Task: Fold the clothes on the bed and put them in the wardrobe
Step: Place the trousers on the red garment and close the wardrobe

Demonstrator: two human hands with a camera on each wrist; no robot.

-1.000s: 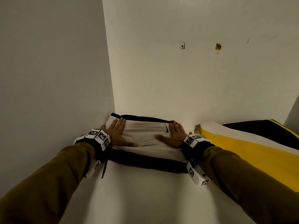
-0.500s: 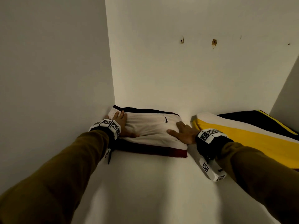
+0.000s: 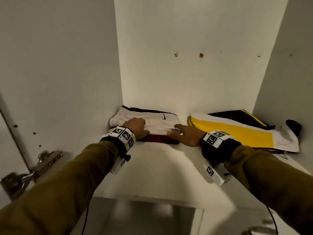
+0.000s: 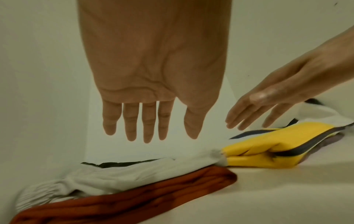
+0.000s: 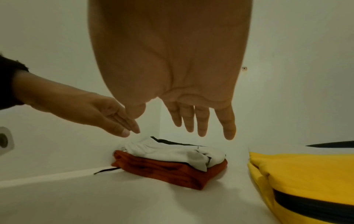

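Observation:
Folded white shorts (image 3: 157,122) with a black swoosh and black trim lie on a folded red garment (image 3: 157,139) in the back left corner of the wardrobe shelf (image 3: 162,160). In the wrist views the white shorts (image 4: 122,174) (image 5: 172,151) top the red garment (image 4: 134,195) (image 5: 172,171). My left hand (image 3: 135,128) hovers just above the stack with fingers straight, holding nothing, as the left wrist view shows (image 4: 151,121). My right hand (image 3: 184,135) is lifted at the stack's right edge, fingers straight and empty (image 5: 199,121).
A folded yellow, white and black garment (image 3: 240,133) lies on the shelf's right side. White walls close in the left (image 3: 59,73), back and right. A metal door hinge (image 3: 32,168) sits at lower left. The shelf's front edge has a dark gap below it.
Both hands, which lay flat on the white shorts, have lifted off and drawn back toward me. The view has pulled back, showing the hinge and the shelf's front edge.

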